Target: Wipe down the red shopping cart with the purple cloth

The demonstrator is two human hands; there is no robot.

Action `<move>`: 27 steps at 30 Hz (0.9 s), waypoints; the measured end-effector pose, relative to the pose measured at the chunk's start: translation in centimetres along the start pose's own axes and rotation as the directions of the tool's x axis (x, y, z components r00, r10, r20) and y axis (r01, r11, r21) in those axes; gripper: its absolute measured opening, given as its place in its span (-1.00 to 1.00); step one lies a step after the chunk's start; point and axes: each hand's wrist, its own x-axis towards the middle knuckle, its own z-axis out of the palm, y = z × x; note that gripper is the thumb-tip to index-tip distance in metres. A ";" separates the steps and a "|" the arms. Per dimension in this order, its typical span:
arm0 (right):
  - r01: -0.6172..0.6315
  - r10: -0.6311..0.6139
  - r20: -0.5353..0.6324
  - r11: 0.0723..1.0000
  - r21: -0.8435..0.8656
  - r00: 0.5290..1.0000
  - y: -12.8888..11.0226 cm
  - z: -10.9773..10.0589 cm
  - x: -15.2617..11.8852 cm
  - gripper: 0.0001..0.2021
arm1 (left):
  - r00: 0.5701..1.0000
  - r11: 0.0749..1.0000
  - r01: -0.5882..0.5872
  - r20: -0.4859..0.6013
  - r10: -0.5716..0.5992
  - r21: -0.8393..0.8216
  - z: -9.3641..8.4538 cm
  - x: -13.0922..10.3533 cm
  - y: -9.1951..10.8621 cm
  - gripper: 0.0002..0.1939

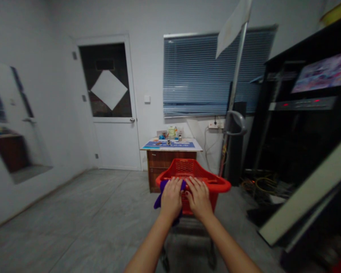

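Observation:
In front of me stands a red plastic shopping cart (pixel 187 167) on a dark wheeled frame. My left hand (pixel 172 197) rests on its handle side, closed over a purple cloth (pixel 158 203) that hangs down to the left of the handle. Beside it, my right hand (pixel 199 198) curls its fingers over the red cart handle (pixel 217 185), thumb toward the left hand. What lies beneath the palms is hidden.
Beyond the cart is a wooden cabinet (pixel 157 167) with small items on its top. A white door (pixel 116 144) stands left of it, and a mirror (pixel 14 113) is on the left wall. At right are a black rack (pixel 290 144), a leaning board (pixel 304 193) and loose cables (pixel 265 185).

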 end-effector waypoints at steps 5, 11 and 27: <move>0.005 -0.004 0.006 1.000 -0.002 1.000 0.1 -0.2 -0.1 -0.56 | 0.999 0.999 0.025 -0.030 -0.024 0.040 -1.0 -0.9 -2.5 -0.57; -0.015 0.015 -0.003 1.000 0.001 1.000 -0.4 0.1 0.1 -0.54 | 0.997 0.997 0.071 -0.044 -0.070 0.030 -0.5 -0.3 -1.1 -0.59; -0.007 0.004 -0.037 0.998 -0.069 0.999 1.6 -1.3 -1.5 -0.44 | 0.997 0.998 0.043 -0.062 -0.041 0.039 -1.1 -0.8 -3.2 -0.60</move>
